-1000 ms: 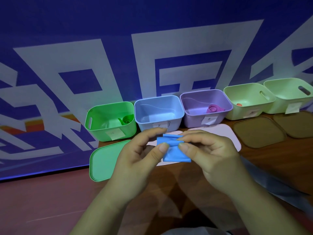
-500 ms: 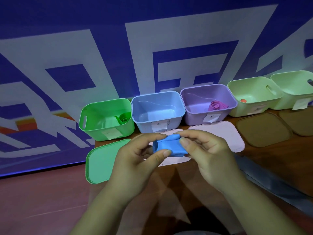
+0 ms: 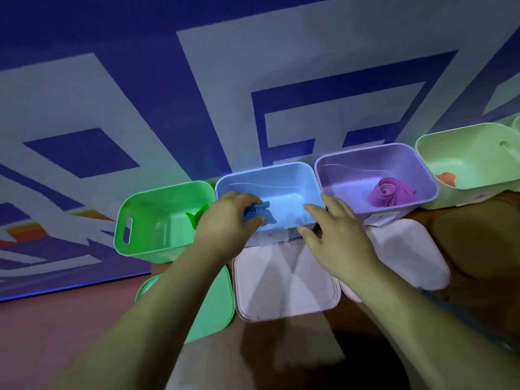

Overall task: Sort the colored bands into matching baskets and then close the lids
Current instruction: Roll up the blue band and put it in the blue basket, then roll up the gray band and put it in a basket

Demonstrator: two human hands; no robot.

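Your left hand (image 3: 225, 222) grips the rolled blue band (image 3: 260, 214) inside the blue basket (image 3: 281, 168); your right hand (image 3: 334, 237) is open; the lids (image 3: 281, 285) are all off

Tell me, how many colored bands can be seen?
4: blue band in the left hand over the blue basket; green band in the green basket; purple band in the purple basket; orange band in the pale green basket. Others may be hidden.
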